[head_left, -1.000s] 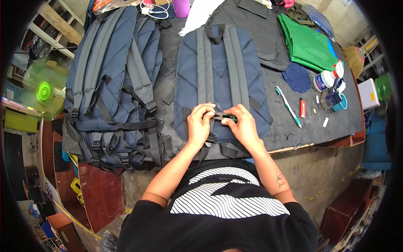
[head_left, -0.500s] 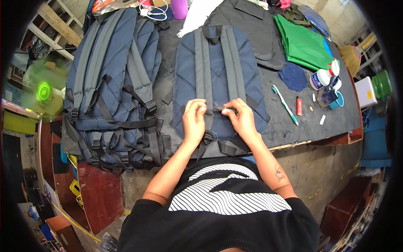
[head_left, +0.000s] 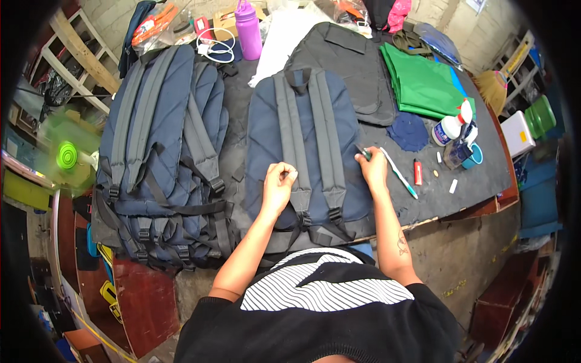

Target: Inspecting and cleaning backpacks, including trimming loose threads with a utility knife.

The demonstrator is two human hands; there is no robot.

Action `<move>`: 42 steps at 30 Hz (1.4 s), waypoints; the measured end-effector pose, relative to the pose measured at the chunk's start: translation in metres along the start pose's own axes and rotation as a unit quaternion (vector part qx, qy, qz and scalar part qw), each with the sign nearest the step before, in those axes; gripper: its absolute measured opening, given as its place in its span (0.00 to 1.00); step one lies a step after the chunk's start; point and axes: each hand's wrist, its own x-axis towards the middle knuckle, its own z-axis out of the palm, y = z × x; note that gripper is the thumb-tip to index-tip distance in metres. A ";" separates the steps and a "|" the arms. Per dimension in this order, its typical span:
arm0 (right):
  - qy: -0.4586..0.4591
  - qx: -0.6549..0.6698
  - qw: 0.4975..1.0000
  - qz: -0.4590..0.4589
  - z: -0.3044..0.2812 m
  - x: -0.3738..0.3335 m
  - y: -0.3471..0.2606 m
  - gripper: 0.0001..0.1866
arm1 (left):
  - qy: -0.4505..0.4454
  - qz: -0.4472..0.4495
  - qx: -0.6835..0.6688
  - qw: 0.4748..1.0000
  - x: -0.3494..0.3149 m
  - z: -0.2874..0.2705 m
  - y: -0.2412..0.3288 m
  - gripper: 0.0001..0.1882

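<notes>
a blue backpack [head_left: 307,142] with grey straps lies on the dark worktop [head_left: 436,196], straight in front of the person, straps up; the left hand covers part of its lower left side. the left hand [head_left: 279,190] is over that side, its grip drawn together, thumb against curled fingers; whether something thin is pinched there cannot be made out. the right hand [head_left: 376,169] is at the backpack's right edge, its grip clamped on a small dark tool [head_left: 365,153], mostly hidden by the fingers, so its shape is unclear. just beside it lies a toothbrush [head_left: 400,175], with a red lighter-like item [head_left: 417,172] further right. a black bag panel [head_left: 345,69] is partly covered by the backpack's top. to the left, stacked backpacks [head_left: 160,115] overlap too much to count. a green round object [head_left: 66,155] beyond them sits in blur.
</notes>
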 end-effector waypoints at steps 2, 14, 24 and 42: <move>0.010 0.114 0.992 -0.060 -0.001 0.002 -0.013 0.13 | 0.031 0.062 -0.036 0.997 0.005 0.001 0.011 0.02; 0.249 0.149 0.928 -0.233 -0.022 0.078 -0.078 0.16 | -0.022 -0.091 -0.335 0.937 0.095 0.008 -0.015 0.04; -0.204 0.383 0.901 -0.007 0.034 0.017 -0.096 0.14 | -0.040 -0.067 -0.378 0.922 0.087 0.020 0.012 0.03; -0.208 0.177 0.960 -0.060 0.049 0.021 -0.095 0.09 | 0.023 0.168 0.007 0.985 0.072 0.027 0.009 0.04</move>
